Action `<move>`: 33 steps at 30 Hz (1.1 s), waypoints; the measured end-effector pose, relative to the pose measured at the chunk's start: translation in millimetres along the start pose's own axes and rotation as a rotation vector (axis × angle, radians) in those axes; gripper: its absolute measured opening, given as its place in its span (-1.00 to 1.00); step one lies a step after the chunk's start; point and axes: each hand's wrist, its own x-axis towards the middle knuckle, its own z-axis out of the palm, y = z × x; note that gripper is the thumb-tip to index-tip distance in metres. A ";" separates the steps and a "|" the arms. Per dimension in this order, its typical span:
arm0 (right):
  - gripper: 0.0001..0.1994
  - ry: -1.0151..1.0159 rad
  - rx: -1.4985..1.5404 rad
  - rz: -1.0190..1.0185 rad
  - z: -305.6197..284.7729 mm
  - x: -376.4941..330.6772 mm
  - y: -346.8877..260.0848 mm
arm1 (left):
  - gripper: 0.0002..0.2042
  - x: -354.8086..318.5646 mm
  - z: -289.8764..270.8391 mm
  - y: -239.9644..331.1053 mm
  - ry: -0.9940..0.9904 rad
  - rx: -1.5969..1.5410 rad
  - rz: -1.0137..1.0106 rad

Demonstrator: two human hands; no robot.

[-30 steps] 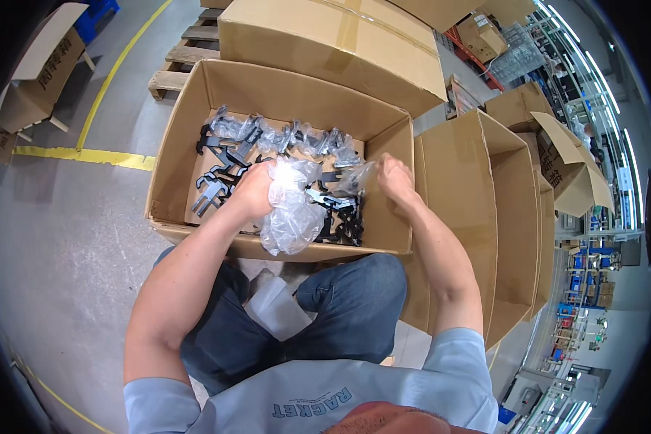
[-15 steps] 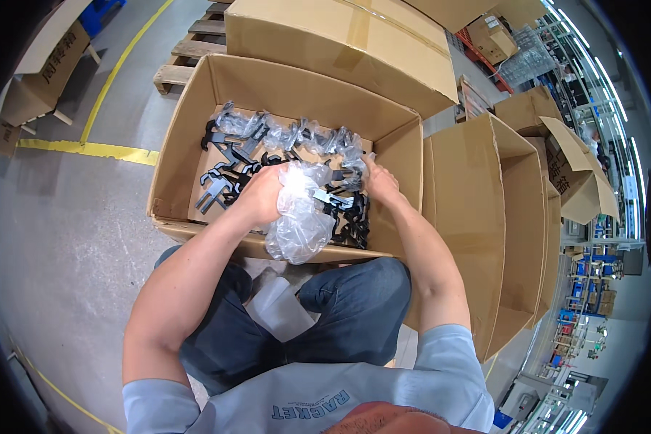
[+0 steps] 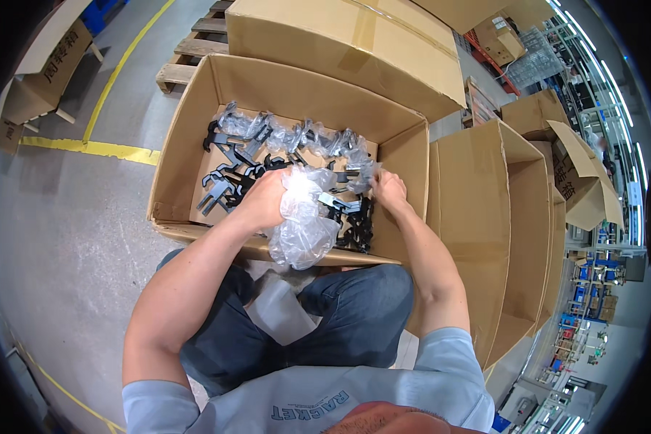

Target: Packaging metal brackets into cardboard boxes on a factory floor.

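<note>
A large open cardboard box (image 3: 173,152) stands in front of my knees. Black and grey bracket-like parts (image 3: 220,192) lie loose in it, and more parts in clear plastic bags (image 3: 296,136) line its far side. My left hand (image 3: 269,197) is closed around a crumpled bundle of clear plastic bags (image 3: 304,224), which hangs over the box's near edge. At the box's right side, my right hand (image 3: 390,189) pinches the plastic of a clear bag (image 3: 363,173) with a part in it. The fingertips are partly hidden by the plastic.
Behind the open box is a taped closed carton (image 3: 340,36), beside a wooden pallet (image 3: 177,72). More open cartons (image 3: 470,217) stand close on the right. A yellow floor line (image 3: 108,148) runs along the left. Another carton (image 3: 69,61) sits at the far left.
My right hand has moved slightly right, and the plastic at its fingertips is drawn out with it. My left hand keeps its hold on the bundle, nearly still.
</note>
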 end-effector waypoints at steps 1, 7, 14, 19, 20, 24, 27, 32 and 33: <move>-0.80 0.014 -0.013 -0.009 -6.7 -4.0 -0.2 | -0.72 0.1 0.3 -1.1 0.002 0.001 0.018; -0.77 0.067 0.041 0.027 -62.2 -27.8 -3.9 | -0.72 -1.8 0.1 -15.3 -0.002 0.145 0.035; -0.88 -0.006 0.603 -0.274 -107.1 -67.1 -64.3 | -0.73 0.0 20.7 -20.5 0.058 -0.087 0.070; -0.87 -0.190 0.951 -0.451 -103.4 -82.9 -129.6 | -0.75 -4.1 14.1 -13.9 0.027 -0.119 0.130; -0.85 -0.283 1.095 -0.458 -102.7 -79.1 -134.2 | -0.75 -5.8 5.3 -8.1 -0.026 -0.066 0.082; -0.81 -0.423 1.382 -0.343 -114.7 -53.6 -133.8 | -0.75 -13.1 -12.5 12.0 -0.067 0.003 -0.041; -0.79 -0.147 1.027 0.108 -51.3 5.6 -88.3 | -0.73 -20.0 -1.0 7.6 -0.032 0.014 -0.040; -0.76 -0.010 0.599 0.344 49.4 76.5 18.1 | -0.78 -14.0 11.9 51.9 -0.086 -0.039 0.125; -0.76 -0.046 0.610 0.413 52.2 80.5 11.5 | -0.79 -17.8 11.6 54.9 -0.120 -0.072 0.079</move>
